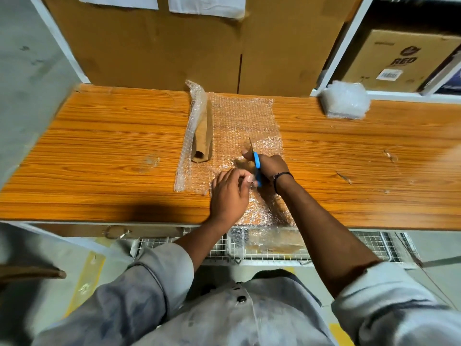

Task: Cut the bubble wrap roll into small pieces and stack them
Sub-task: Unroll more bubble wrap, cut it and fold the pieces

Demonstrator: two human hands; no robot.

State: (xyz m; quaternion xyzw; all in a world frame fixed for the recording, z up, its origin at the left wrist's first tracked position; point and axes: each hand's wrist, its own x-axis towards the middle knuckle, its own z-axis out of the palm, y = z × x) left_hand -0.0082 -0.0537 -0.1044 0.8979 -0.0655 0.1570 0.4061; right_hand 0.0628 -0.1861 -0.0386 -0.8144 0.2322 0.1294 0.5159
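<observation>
Wrap (pixel 244 116): pinched by left hand (pixel 229 193), scissors (pixel 257 168) clamped in right hand (pixel 270 167), aimed twelve o'clock; risked nicked fingers (pixel 247 179), crooked cut from slack.

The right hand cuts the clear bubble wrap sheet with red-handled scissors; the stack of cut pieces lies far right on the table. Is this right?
Only the colour is wrong: the head view shows blue-handled scissors in the right hand. The clear bubble wrap sheet and far-right stack of cut pieces are correct.

We lose the loops of the scissors (pixel 257 164) inside the right hand (pixel 272 166), and the bubble wrap (pixel 245 116) under the left hand (pixel 228 196).
</observation>
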